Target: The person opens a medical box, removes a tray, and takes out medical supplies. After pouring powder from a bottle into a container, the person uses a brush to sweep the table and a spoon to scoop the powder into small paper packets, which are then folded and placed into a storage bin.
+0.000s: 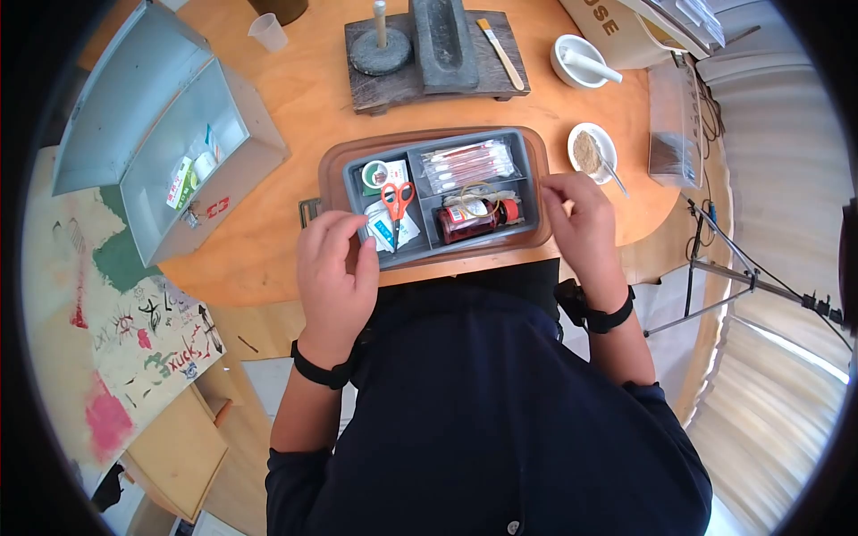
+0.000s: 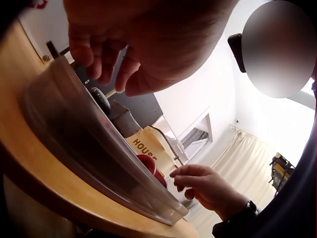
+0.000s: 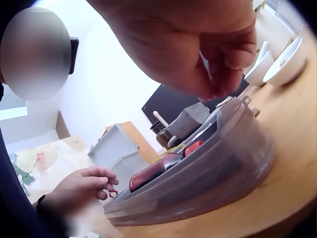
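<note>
A grey divided tray [image 1: 416, 254] sits inside a brown translucent outer tray [image 1: 332, 170] near the table's front edge. Its compartments hold orange-handled scissors [image 1: 396, 204] over white packets, a green-and-white roll [image 1: 374, 173], bagged cotton swabs [image 1: 469, 166] and a red-capped bottle [image 1: 465, 221] lying on its side. The left hand [image 1: 336, 277] is at the tray's left front corner, fingers loosely bent, holding nothing visible. By the right rim, the right hand [image 1: 583, 228] hovers with loosely bent fingers and nothing visible in them. Whether either hand touches the rim is unclear.
An open metal box [image 1: 234, 170] stands left. Behind the tray is a dark wooden board [image 1: 384, 95] with a stone block [image 1: 444, 54] and a brush [image 1: 500, 55]. At right are a mortar bowl [image 1: 572, 71], a powder bowl [image 1: 581, 138] and a clear container [image 1: 672, 125].
</note>
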Tool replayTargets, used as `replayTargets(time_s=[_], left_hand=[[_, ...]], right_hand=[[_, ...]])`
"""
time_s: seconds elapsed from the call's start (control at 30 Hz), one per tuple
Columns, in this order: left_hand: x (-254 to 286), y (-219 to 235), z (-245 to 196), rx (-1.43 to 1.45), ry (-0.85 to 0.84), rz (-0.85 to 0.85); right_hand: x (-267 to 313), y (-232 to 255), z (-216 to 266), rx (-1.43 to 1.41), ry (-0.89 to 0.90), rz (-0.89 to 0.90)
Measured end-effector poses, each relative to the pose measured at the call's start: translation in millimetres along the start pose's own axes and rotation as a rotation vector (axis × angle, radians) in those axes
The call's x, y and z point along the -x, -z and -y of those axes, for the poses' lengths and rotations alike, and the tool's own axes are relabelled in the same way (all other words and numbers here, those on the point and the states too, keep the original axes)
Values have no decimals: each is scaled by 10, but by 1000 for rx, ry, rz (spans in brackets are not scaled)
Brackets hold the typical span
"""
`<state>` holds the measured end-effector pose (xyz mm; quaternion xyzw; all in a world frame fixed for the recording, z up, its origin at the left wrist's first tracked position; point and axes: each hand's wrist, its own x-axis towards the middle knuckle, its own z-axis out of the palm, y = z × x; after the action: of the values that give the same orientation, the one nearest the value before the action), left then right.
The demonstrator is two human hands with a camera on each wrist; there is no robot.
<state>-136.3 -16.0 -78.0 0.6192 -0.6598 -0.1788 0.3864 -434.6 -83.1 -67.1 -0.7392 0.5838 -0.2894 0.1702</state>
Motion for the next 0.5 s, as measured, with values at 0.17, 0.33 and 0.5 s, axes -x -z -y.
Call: replayTargets(time_s=[0.17, 0.33, 0.5], left_hand=[[-10, -74, -49, -19, -4, 62], [56, -43, -45, -14, 52, 54], [46, 5, 3, -180, -71, 57]], right_hand=[[-118, -56, 194, -58, 362, 129], [-148, -131, 156, -22, 405, 198], [-177, -136, 139, -5, 405, 214]])
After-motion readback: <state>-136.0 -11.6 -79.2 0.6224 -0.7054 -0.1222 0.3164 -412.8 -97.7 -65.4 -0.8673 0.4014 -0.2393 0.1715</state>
